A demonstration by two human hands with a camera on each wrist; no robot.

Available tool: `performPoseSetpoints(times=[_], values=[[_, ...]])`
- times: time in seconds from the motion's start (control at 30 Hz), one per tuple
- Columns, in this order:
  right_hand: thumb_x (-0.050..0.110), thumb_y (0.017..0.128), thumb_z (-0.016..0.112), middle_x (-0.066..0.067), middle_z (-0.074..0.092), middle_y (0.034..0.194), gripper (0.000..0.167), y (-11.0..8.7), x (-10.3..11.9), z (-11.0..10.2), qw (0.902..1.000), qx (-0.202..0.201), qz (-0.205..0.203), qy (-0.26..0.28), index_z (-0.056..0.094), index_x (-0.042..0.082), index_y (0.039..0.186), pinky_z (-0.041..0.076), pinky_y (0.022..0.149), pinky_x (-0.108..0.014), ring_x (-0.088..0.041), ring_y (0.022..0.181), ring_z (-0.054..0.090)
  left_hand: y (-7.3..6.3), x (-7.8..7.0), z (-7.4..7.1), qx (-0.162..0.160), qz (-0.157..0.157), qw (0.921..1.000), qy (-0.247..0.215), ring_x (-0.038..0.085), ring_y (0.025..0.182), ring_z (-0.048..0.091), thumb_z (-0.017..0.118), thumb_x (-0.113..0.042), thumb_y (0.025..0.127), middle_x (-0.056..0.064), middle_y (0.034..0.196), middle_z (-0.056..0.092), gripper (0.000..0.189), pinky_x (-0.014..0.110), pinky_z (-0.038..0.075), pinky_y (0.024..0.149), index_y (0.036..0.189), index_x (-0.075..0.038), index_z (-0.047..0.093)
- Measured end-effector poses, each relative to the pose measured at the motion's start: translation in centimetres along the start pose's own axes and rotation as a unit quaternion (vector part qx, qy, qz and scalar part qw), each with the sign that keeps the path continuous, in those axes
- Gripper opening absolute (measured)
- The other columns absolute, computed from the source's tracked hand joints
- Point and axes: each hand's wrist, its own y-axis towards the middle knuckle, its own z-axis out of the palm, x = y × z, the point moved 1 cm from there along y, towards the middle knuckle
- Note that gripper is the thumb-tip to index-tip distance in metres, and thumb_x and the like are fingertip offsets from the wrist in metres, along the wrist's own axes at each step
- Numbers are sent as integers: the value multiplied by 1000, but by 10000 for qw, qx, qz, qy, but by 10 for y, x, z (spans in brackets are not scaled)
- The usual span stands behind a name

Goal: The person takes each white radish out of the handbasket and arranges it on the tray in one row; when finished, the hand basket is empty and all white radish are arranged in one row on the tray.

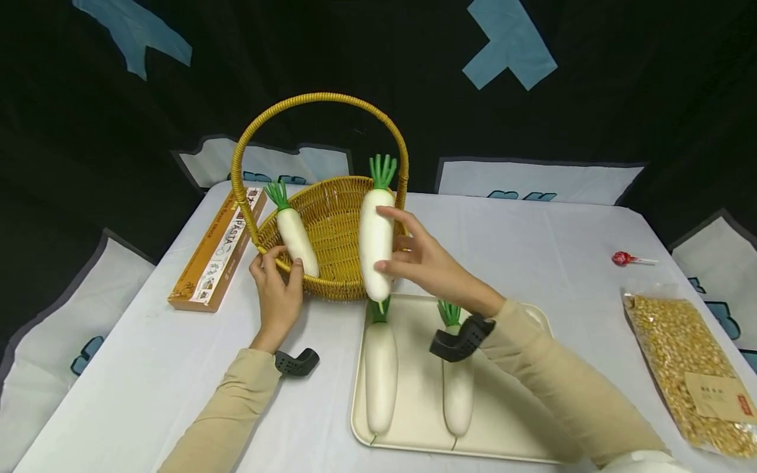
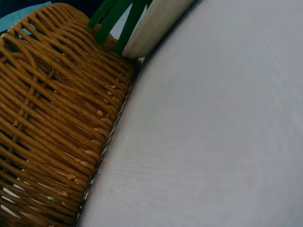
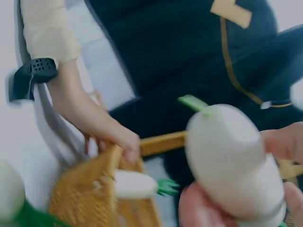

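In the head view my right hand (image 1: 428, 259) pinches a white radish (image 1: 374, 240) with green leaves, thumb and fingers along its side. It is held upright over the right side of a yellow wicker basket (image 1: 334, 223). My left hand (image 1: 276, 299) grips the basket's near left rim. Another white radish (image 1: 298, 242) leans inside the basket, leaves over the rim. In the right wrist view, the held radish (image 3: 227, 151) fills the foreground, its tip toward the camera. The left wrist view catches the basket's woven outer wall (image 2: 57, 118); the left hand is out of that frame.
A cream tray (image 1: 414, 368) in front of the basket bears two more radishes, one at its left (image 1: 381, 374), one partly under my right wrist (image 1: 458, 394). A pasta box (image 1: 219, 253) lies left of the basket. A lollipop (image 1: 622, 258) and a bag of yellow kernels (image 1: 680, 348) lie far right.
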Motion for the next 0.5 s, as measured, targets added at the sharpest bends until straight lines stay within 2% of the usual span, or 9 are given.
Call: performPoseSetpoints(times=[0.13,0.27,0.43,0.5], values=[[9,85,61,-19,49,120,72,-51,5,-27,9991,-143,86,-397,20,31,139,49,84,-32,-22,102,57,-1,1,1,15,9,10000,19,40,112,37,45,-32,90,22,133,19,40,51,31,93,124,-13,39],[7,84,61,-22,49,118,72,-98,-4,-49,9953,-322,222,-883,19,23,141,50,81,-28,-16,100,57,0,1,1,34,-7,10000,31,40,112,37,45,-33,90,21,133,19,39,51,31,93,124,-15,38],[12,83,63,-18,55,108,70,-144,-31,-59,9809,-487,602,-1783,24,19,140,50,76,-26,-7,93,57,-1,0,1,47,-40,10000,5,39,114,36,45,-33,90,21,133,19,40,52,30,95,124,-14,38],[18,83,64,-13,53,109,68,-158,-42,-58,9725,-540,872,-2090,26,22,140,49,75,-25,-5,91,56,-1,0,2,43,-30,10000,-25,38,116,35,45,-32,90,21,133,19,39,52,29,97,124,-14,38]])
